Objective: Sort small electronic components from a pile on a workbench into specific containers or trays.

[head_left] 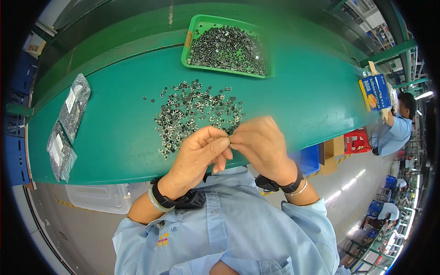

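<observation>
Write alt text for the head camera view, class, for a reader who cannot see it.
A person's left hand and right hand meet fingertip to fingertip above a green table, near a scattered pile of small metal parts. Behind sits a green tray of more parts.

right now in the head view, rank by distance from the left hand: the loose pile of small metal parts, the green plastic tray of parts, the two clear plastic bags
From the left hand:
1. Loose pile of small metal parts, just beyond the fingers on the green table.
2. Two clear plastic bags, far left along the table edge.
3. Green plastic tray of parts, at the table's far side.
</observation>
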Motion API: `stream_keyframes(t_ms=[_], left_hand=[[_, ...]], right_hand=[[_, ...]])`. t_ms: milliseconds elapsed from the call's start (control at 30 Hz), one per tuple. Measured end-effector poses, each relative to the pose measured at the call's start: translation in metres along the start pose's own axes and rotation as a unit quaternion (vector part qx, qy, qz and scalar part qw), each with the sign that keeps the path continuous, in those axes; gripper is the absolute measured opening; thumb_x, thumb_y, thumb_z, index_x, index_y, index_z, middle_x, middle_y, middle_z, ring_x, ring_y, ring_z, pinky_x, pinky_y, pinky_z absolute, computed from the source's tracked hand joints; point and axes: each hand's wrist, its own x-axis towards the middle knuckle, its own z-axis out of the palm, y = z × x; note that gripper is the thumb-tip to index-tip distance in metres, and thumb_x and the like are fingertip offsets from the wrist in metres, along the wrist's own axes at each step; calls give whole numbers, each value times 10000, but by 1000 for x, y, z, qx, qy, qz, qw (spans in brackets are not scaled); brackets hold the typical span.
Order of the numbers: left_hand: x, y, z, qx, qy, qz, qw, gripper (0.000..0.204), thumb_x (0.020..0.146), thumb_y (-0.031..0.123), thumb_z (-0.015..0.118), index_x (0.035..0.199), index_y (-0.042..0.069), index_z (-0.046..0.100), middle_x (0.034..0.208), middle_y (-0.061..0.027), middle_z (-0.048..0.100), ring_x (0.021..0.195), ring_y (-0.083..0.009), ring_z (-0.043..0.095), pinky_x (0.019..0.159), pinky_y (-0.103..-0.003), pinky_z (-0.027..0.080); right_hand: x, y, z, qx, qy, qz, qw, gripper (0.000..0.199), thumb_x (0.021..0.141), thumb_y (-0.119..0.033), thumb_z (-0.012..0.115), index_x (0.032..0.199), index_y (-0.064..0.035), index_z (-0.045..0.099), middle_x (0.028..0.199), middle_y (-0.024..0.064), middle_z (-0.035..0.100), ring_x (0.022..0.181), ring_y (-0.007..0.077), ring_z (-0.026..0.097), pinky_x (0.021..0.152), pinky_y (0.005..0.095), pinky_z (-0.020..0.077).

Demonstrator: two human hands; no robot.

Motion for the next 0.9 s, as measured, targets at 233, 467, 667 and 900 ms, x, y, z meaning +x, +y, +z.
stream_keyframes(t_ms=[233,467,667,900], left_hand=[[1,-3,-2,-39,-23,5,999,133,940,183,536,949,50,538,756,-55,612,597,-95,552,505,-213,421],[1,-7,-1,-84,-60,16,995,136,929,192,556,908,62,523,726,-52,608,578,-105,542,503,-229,418],[4,-12,-3,-124,-97,17,987,132,921,188,569,896,65,525,708,-48,600,561,-106,529,496,-237,413],[3,-6,1,-70,-62,7,996,128,915,182,580,889,67,533,692,-40,588,562,-98,523,492,-229,411]], right_hand=[[-7,-2,6,14,32,19,999,248,645,0,724,863,-63,626,864,46,611,788,234,575,682,340,440],[-13,-8,12,87,58,47,993,230,682,21,710,880,-52,617,852,55,619,788,231,579,682,332,452],[-19,-13,18,158,82,106,978,215,689,-22,727,865,-66,612,841,36,616,765,212,591,669,318,458],[-15,-7,8,85,57,56,993,214,691,-20,725,867,-63,610,837,45,613,761,216,591,662,322,453]])
